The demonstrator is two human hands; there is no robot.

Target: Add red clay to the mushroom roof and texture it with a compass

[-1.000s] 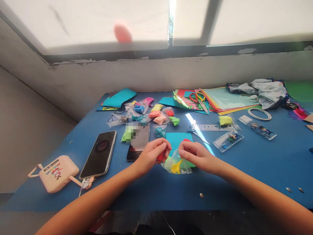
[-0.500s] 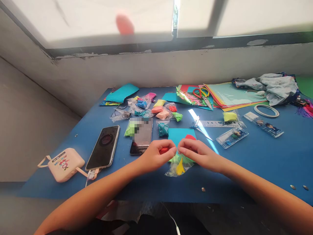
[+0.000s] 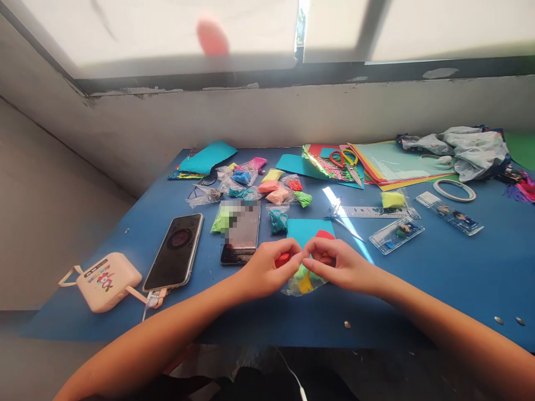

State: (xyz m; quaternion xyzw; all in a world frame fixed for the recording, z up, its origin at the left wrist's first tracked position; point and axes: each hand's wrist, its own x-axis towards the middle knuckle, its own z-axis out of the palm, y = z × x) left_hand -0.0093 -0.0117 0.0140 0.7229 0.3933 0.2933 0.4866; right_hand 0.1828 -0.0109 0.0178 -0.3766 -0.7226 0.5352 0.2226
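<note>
My left hand [image 3: 273,264] and my right hand [image 3: 338,264] meet fingertip to fingertip over a turquoise sheet [image 3: 298,227]. Each has its thumb and fingers pressed together in a pinch; whatever lies between them is too small to make out. Red material [image 3: 282,258] shows inside the curl of my left fingers. A red piece [image 3: 325,234] is just behind my right fingers. Below the hands lies a clear bag with yellow clay [image 3: 306,283] and light green clay, partly covered by my fingers.
Two phones [image 3: 174,253] [image 3: 240,236] and a pink power bank [image 3: 109,281] lie on the left. Bags of coloured clay [image 3: 278,194] are behind. Scissors [image 3: 353,170], a ruler [image 3: 368,211], tweezers [image 3: 346,225], clear cases [image 3: 397,234] and a tape roll [image 3: 454,190] lie right.
My fingertips have come together, and my right hand has shifted slightly left. The clear bag beneath is more covered by my fingers.
</note>
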